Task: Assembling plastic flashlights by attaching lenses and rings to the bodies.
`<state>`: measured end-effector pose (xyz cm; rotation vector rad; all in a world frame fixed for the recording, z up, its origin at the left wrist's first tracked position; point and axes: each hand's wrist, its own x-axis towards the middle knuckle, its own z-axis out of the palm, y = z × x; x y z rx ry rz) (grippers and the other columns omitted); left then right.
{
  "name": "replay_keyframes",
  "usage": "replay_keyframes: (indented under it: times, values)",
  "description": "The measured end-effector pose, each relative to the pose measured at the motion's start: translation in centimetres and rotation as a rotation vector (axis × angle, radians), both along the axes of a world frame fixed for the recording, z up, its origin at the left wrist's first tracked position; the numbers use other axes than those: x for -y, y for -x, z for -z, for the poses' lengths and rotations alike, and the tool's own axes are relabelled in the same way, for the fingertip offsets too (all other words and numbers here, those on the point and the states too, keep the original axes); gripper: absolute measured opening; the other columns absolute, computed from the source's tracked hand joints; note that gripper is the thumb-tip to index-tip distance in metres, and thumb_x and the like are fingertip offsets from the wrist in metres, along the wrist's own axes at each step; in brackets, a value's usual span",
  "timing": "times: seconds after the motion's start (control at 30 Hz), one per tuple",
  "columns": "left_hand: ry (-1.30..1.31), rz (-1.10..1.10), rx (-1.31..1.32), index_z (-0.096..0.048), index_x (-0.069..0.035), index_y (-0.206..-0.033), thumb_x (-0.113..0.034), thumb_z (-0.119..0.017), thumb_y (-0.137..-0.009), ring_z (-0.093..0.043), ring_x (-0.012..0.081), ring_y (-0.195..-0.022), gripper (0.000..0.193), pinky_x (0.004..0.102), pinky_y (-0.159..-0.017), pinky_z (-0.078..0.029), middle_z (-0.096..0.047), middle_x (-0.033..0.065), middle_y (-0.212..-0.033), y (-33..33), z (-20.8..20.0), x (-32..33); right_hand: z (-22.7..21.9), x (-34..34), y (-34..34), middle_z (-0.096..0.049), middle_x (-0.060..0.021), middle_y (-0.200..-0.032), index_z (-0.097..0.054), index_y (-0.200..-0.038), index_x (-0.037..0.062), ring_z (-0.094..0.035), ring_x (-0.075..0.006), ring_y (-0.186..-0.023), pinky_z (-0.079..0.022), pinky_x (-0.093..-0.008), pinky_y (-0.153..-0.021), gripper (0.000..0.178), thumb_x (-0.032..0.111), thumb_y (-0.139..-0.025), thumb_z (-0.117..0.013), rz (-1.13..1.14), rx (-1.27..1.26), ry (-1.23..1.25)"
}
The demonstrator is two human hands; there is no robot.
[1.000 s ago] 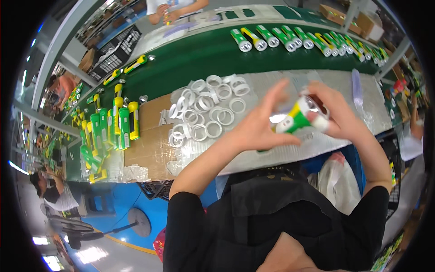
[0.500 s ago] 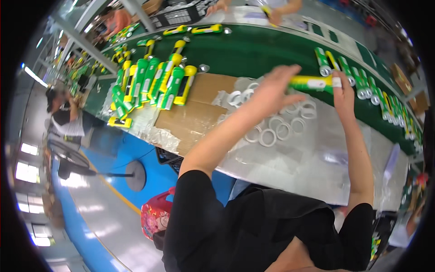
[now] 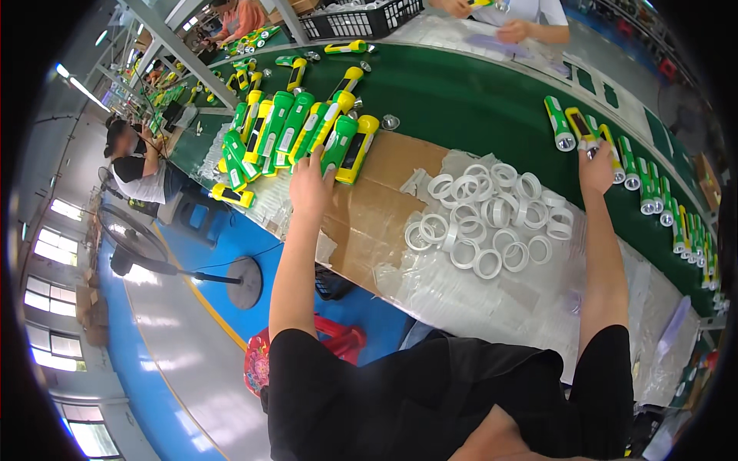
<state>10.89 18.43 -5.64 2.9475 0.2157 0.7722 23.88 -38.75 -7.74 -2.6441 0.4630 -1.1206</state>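
At the left heap of green and yellow flashlights, my left hand (image 3: 310, 188) has its fingers and thumb closed around the near end of a green flashlight (image 3: 340, 140). A yellow flashlight with a black panel (image 3: 358, 150) lies just right of it. Over on the right, my right hand (image 3: 596, 170) grips the head end of another yellow flashlight (image 3: 580, 123) at the row on the green belt. That hand partly hides the flashlight's head. Between my arms, many white plastic rings (image 3: 486, 223) lie in a loose pile on the plastic-covered table.
A green conveyor belt (image 3: 461, 100) runs along the table's far side, with a row of flashlights (image 3: 646, 184) at right. Brown cardboard (image 3: 392, 173) covers part of the table. Across the belt are a co-worker's hands (image 3: 515, 31) and a black crate (image 3: 357, 21). A standing fan (image 3: 134, 234) is at left.
My left hand has moved from the held flashlight over to the heap at left. My right hand has carried that flashlight to the row on the belt. The rings are now uncovered.
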Motion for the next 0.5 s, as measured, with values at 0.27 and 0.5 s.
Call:
replay_keyframes:
  times: [0.27, 0.5]
  values:
    - [0.393, 0.184, 0.04, -0.057, -0.01, -0.13, -0.023, -0.077, -0.079, -0.061, 0.0191, -0.075, 0.056, 0.0328, -0.067, -0.049, -0.064, 0.0081, -0.085, -0.2, -0.5, -0.1, -2.0, -0.5, 3.4, -0.062, -0.0177, -0.11, -0.058, -0.116, 0.0066, -0.06, -0.0388, -0.1, -0.05, -0.0493, -0.081, 0.041, 0.032, -0.086, -0.069, -0.215, 0.087, 0.285]
    - [1.372, 0.512, -0.066, -0.05, 0.003, -0.133, -0.004, -0.07, -0.086, -0.06, 0.01, -0.085, 0.051, 0.0235, -0.073, -0.047, -0.064, 0.0043, -0.096, 6.5, -3.2, 12.3, -6.1, -11.2, 13.4, -0.067, -0.0055, -0.104, -0.063, -0.113, 0.0044, -0.063, -0.0131, -0.093, -0.052, -0.029, -0.08, 0.025, 0.01, -0.09, -0.06, -1.149, -0.49, -0.628]
